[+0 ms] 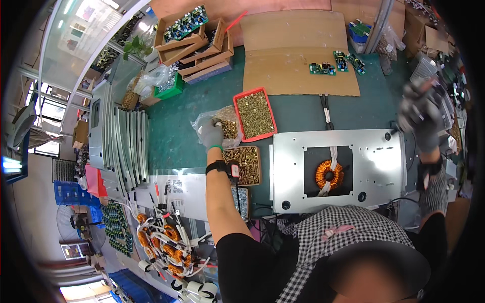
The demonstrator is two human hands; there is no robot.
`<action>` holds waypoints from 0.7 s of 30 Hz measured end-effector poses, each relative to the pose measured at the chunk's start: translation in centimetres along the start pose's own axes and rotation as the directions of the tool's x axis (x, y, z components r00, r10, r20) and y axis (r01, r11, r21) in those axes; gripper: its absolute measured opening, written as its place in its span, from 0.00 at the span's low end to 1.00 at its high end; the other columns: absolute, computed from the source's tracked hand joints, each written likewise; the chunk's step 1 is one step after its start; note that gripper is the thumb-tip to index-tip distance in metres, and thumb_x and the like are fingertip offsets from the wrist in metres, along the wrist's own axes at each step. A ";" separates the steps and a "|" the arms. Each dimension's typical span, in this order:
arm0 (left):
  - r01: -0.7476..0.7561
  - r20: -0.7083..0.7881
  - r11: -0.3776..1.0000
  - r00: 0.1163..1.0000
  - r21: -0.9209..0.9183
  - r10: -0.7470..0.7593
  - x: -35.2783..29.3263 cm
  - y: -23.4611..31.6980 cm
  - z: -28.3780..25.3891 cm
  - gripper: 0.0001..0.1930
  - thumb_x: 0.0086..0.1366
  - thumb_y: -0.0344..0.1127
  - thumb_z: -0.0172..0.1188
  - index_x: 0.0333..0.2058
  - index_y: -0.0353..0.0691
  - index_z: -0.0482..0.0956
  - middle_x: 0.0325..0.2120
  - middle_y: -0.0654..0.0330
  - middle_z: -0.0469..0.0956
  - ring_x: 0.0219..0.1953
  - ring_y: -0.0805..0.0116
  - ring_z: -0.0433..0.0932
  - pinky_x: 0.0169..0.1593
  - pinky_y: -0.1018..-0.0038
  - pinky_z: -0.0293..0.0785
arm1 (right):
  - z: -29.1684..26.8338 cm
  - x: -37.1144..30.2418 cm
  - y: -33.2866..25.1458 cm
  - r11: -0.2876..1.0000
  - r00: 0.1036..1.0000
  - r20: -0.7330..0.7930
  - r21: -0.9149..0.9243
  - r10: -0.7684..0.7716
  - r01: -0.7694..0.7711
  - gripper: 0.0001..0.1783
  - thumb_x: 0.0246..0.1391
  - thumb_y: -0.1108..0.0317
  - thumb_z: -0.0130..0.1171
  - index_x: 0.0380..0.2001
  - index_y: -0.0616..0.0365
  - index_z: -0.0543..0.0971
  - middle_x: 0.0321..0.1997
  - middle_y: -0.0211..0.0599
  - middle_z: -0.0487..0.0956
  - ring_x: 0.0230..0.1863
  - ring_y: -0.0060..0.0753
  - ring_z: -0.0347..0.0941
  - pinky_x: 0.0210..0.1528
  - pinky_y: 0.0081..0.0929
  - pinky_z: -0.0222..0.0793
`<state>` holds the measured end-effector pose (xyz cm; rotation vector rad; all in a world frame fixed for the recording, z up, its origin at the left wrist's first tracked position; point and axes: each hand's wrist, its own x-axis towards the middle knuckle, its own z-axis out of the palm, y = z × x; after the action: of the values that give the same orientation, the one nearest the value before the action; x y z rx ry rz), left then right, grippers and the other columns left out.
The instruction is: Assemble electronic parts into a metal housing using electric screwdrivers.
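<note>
My left hand (211, 134), in a grey glove, reaches into a clear plastic bag (201, 119) of small brass fasteners (230, 129). Its fingers are curled at the pieces; what they pinch is too small to make out. Off the right end of a silvery metal plate (374, 166), my gloved right hand (420, 118) is raised and smeared by motion, so its fingers and anything in them are unclear. Through the plate's square opening shows a copper-wound ring coil (321, 174) with white-sleeved leads.
A red tray (274, 126) of small brass-coloured parts and a box (258, 169) of longer brass pieces stand beside the bag. Metal panels (126, 146) lean at left. More coils (174, 252) lie at lower left. Circuit boards (322, 68) rest on cardboard (283, 76) behind.
</note>
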<state>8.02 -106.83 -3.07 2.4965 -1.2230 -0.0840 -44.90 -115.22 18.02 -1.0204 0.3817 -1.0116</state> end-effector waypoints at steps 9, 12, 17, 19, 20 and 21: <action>0.060 0.331 0.895 0.938 -0.442 0.101 -7.8 -1.5 -3.0 0.11 0.54 0.36 0.60 0.37 0.42 0.79 0.32 0.54 0.78 0.35 0.60 0.77 0.41 0.67 0.71 | -6.0 -13.6 -2.3 0.967 0.860 -0.511 -0.228 -0.017 -0.117 0.28 0.40 0.61 0.66 0.42 0.58 0.64 0.36 0.32 0.67 0.30 0.22 0.66 0.23 0.17 0.64; -0.016 0.326 0.930 0.934 -0.367 0.145 -11.9 -0.7 -0.8 0.13 0.53 0.32 0.60 0.40 0.42 0.76 0.35 0.54 0.75 0.36 0.57 0.76 0.41 0.64 0.70 | -5.3 -14.2 0.2 0.998 0.695 -0.717 0.023 0.056 -0.057 0.29 0.40 0.62 0.65 0.42 0.58 0.63 0.34 0.32 0.65 0.26 0.22 0.63 0.21 0.19 0.60; -0.136 0.224 0.973 0.958 -0.186 0.177 -13.9 -1.9 0.2 0.11 0.52 0.32 0.60 0.36 0.41 0.73 0.36 0.51 0.72 0.36 0.51 0.74 0.39 0.60 0.70 | 2.8 -10.0 2.8 0.974 0.965 -0.259 -0.207 0.038 -0.093 0.29 0.37 0.65 0.66 0.42 0.58 0.64 0.34 0.34 0.67 0.28 0.25 0.67 0.18 0.18 0.58; -0.203 0.192 0.972 0.955 -0.122 0.224 -14.2 -3.3 1.1 0.12 0.54 0.32 0.59 0.38 0.42 0.73 0.35 0.53 0.73 0.35 0.55 0.75 0.37 0.63 0.71 | 3.2 -10.9 3.7 0.981 0.967 -0.256 -0.180 0.018 -0.066 0.29 0.37 0.64 0.66 0.41 0.59 0.63 0.32 0.33 0.66 0.24 0.22 0.64 0.17 0.18 0.57; -0.263 0.174 0.963 0.947 -0.061 0.270 -14.2 -3.7 1.7 0.12 0.55 0.32 0.58 0.40 0.43 0.73 0.33 0.54 0.74 0.33 0.59 0.76 0.35 0.65 0.72 | 2.9 -11.6 3.7 0.983 0.974 -0.226 -0.174 0.024 -0.064 0.28 0.37 0.65 0.66 0.40 0.59 0.64 0.32 0.33 0.66 0.24 0.22 0.65 0.17 0.18 0.57; -0.278 0.171 0.959 0.943 -0.061 0.284 -14.2 -3.6 1.5 0.12 0.55 0.32 0.58 0.40 0.43 0.73 0.33 0.54 0.74 0.33 0.59 0.76 0.35 0.65 0.72 | 3.0 -12.3 3.7 0.983 0.980 -0.196 -0.170 0.034 -0.068 0.27 0.36 0.67 0.66 0.39 0.59 0.64 0.32 0.34 0.67 0.24 0.22 0.66 0.17 0.17 0.58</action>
<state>1.60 -94.27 -7.13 2.2957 -1.6235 -0.2588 -47.34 -102.80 14.31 -1.0681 0.6628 -1.0469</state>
